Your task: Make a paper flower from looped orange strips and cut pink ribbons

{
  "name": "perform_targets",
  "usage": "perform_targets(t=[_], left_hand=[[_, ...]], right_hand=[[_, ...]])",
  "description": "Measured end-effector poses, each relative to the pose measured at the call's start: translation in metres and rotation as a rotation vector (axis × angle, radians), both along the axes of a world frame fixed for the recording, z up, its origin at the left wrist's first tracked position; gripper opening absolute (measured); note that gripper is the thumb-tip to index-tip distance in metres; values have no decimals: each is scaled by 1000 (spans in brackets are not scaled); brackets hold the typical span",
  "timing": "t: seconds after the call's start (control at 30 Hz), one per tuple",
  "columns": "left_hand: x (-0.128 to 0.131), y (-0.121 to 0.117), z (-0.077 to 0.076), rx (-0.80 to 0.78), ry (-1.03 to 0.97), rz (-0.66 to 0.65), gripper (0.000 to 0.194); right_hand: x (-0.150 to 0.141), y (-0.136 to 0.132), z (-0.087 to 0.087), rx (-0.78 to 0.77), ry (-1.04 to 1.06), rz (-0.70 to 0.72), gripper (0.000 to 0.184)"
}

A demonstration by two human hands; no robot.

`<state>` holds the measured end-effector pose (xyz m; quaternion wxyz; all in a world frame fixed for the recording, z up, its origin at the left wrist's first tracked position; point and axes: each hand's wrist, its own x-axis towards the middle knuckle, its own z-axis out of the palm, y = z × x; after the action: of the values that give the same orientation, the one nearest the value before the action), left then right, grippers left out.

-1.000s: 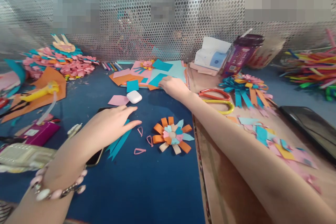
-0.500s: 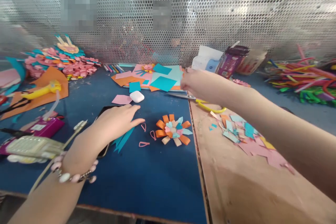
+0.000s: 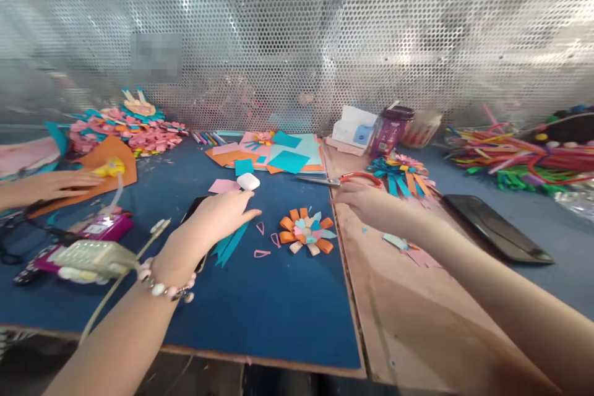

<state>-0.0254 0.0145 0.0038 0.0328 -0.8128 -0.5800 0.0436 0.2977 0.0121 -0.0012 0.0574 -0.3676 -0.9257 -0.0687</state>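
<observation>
My left hand (image 3: pixel 218 219), with a beaded bracelet at the wrist, hovers over a dark phone, its fingers stretched out and thumb apart. Blue paper strips (image 3: pixel 232 244) lie just below its thumb. My right hand (image 3: pixel 364 201) is low over the wooden board, fingers extended leftward, holding nothing that I can see. Just beyond it lie scissors (image 3: pixel 325 181) with a red handle; whether the hand touches them is unclear. Between my hands sits an orange, blue and pink paper flower (image 3: pixel 307 232), with small pink paper loops (image 3: pixel 261 253) to its left.
Another person's hand (image 3: pixel 69 184) reaches in from the left to a yellow glue gun (image 3: pixel 111 167). A white case (image 3: pixel 248 181) and coloured paper sheets (image 3: pixel 292 154) lie farther back. To the right are a purple jar (image 3: pixel 391 130), pipe cleaners (image 3: pixel 510 151) and a black phone (image 3: pixel 496 229).
My right hand has drawn back from the paper stack toward me. The scissors' yellow handle no longer shows; a red one does. Another person's hand has appeared at the glue gun. The view has shifted.
</observation>
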Motion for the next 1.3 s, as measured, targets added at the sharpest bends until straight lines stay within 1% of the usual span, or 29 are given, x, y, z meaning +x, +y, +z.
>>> perform_targets(t=[0.1, 0.2, 0.3, 0.43, 0.53, 0.63, 0.67, 0.8, 0.83, 0.93, 1.03, 1.13, 1.2, 1.3], left_hand=[[0, -1, 1, -8, -5, -21, 52], [0, 0, 0, -11, -14, -30, 51], [-2, 2, -2, -13, -20, -29, 51], [-4, 4, -5, -20, -41, -39, 54], [-6, 5, -5, -34, -58, -30, 54], [-6, 5, -4, -46, -71, -25, 55], [-6, 4, -3, -45, -73, -26, 55], [-3, 1, 1, -34, -76, -45, 52], [-2, 0, 1, -35, -78, -52, 51], [-1, -2, 2, -41, -78, -69, 50], [-1, -1, 0, -25, -65, -76, 50], [-3, 2, -4, 0, -54, -96, 51], [-4, 3, -5, -1, -55, -103, 54], [-4, 3, -6, -21, -61, -89, 57]], right_hand=[[-17, 10, -10, -24, -20, -32, 75], [-22, 18, -22, -3, -24, 2, 80], [-19, 20, -25, 10, -73, 3, 75], [-8, 17, -18, 76, -158, -29, 66], [6, 17, -16, 140, -153, -45, 65], [18, 19, -16, 173, -118, -18, 65], [22, 20, -17, 179, -109, -5, 63], [27, 26, -21, 215, -84, 11, 37], [27, 28, -23, 225, -78, 12, 34], [24, 29, -28, 241, -55, 18, 37], [20, 19, -29, 200, -42, 34, 40], [22, 4, -28, 147, -14, -24, 46], [27, -4, -28, 134, 20, -59, 45], [34, -10, -31, 111, 62, -75, 43]])
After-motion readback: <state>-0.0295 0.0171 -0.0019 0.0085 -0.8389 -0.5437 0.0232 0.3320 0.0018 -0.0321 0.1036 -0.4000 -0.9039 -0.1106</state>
